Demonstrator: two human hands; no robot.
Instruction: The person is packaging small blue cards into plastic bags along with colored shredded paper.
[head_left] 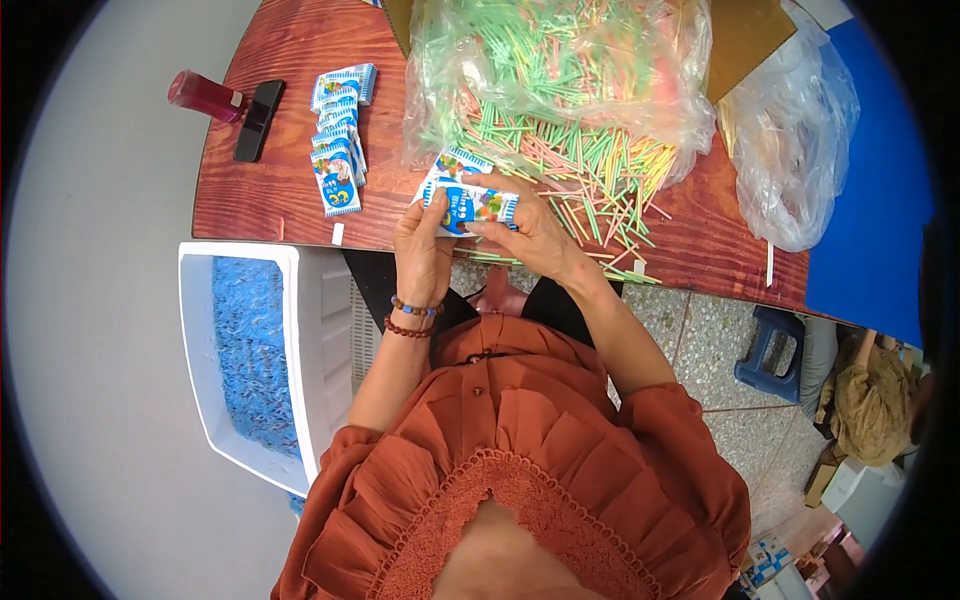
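Observation:
Small blue-and-white printed packets [490, 207] are held between my two hands over the table's near edge. At least two overlap, with another packet [462, 162] showing behind the front one. My left hand [422, 250] grips their left side, thumb on the front. My right hand [538, 238] closes on their right side, fingers over the upper edge and thumb below. Just beyond lie many thin pink, green and yellow sticks [610, 175], spilling from a clear plastic bag [440, 75]. To the left, several like packets [336, 180] lie in an overlapping row.
A black phone [259, 121] and a red bottle [205, 95] lie at the table's left end. Below it stands a white bin [296, 330] with many small blue pieces. A cardboard box [755, 40] and clear plastic bag [790, 150] are right; a blue stool [772, 355] stands on the floor.

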